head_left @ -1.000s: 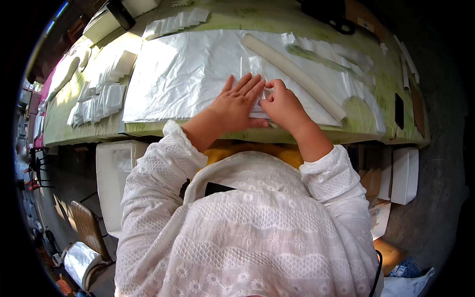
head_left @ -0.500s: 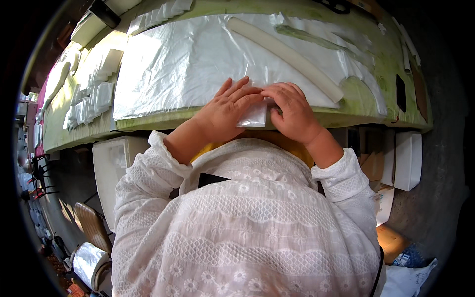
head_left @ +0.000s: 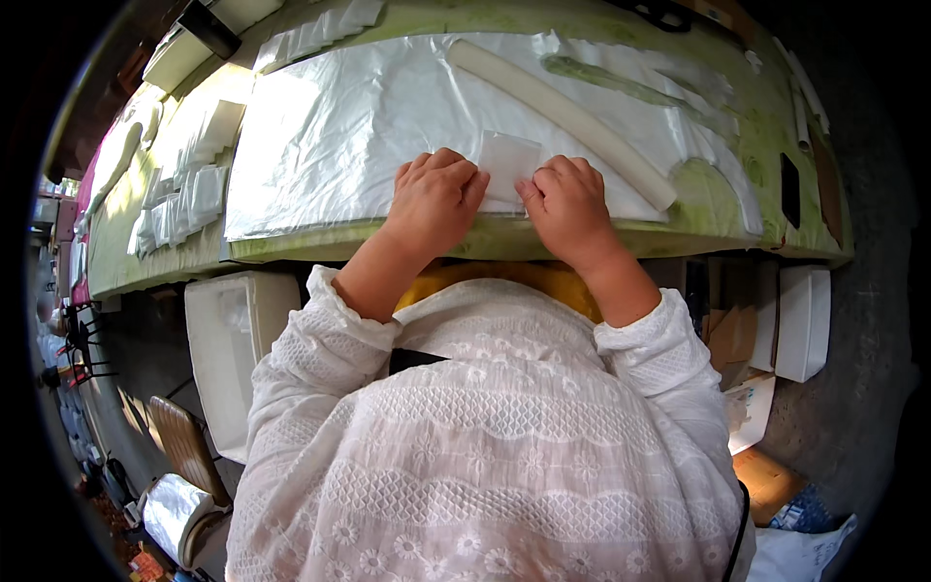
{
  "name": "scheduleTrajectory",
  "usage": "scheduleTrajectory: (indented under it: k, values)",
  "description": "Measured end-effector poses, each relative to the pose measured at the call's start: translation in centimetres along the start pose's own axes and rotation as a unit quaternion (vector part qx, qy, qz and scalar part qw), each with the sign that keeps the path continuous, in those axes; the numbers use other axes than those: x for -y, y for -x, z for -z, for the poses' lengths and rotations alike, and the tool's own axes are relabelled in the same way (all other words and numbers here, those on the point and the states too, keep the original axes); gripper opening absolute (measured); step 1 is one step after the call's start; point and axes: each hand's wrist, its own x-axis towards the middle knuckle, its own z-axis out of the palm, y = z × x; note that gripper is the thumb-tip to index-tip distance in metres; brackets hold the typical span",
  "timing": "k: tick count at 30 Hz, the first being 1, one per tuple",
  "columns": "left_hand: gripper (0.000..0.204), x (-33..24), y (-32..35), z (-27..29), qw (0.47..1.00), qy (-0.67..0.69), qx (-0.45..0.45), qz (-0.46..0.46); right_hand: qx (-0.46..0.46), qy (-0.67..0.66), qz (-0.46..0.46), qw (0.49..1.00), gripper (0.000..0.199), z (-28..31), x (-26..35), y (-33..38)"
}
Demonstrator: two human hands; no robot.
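A small folded piece of translucent plastic film lies between my hands, near the front edge of the table. My left hand is closed at its left side, thumb and curled fingers pinching that edge. Opposite it, my right hand grips the right lower corner between thumb and bent fingers. Beneath both hands spreads a large sheet of shiny clear plastic. A long pale tube lies slantwise on this sheet, just beyond my right hand.
Stacks of folded plastic pieces rest at the left on the green table cover. More pieces lie at the far left. A dark phone-like object is at the right. A white foam box stands below the table's front edge.
My hands have moved apart to the two sides of the folded film, and my left fingers have curled. The film has shifted away from the table edge, farther onto the sheet.
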Motion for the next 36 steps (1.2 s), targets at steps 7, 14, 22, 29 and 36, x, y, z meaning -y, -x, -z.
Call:
scheduleTrajectory:
  k: [7,14,22,29,36]
  values:
    - [0.057,0.1,-0.5,-0.9,0.998,-0.008,-0.059,-0.016,0.029,0.085,-0.041,0.995,0.021,0.0,1.0,-0.6]
    - [0.068,-0.6,0.0,-1.6,0.983,-0.092,0.098,-0.127,0.071,0.037,-0.104,0.991,0.03,0.7,0.6,-1.8]
    - [0.071,-1.8,2.8,-0.2,0.994,-0.065,0.054,-0.073,0.14,0.047,-0.11,0.983,0.044,0.8,-0.3,-3.1]
    - [0.057,-1.0,10.8,0.4,0.76,0.558,0.115,0.313,0.16,0.045,-0.073,0.983,0.043,1.8,2.9,-2.0]
    - [0.043,-1.9,9.7,0.3,0.677,0.651,0.123,0.319,0.049,-0.197,0.003,0.979,0.034,0.7,7.6,2.5]
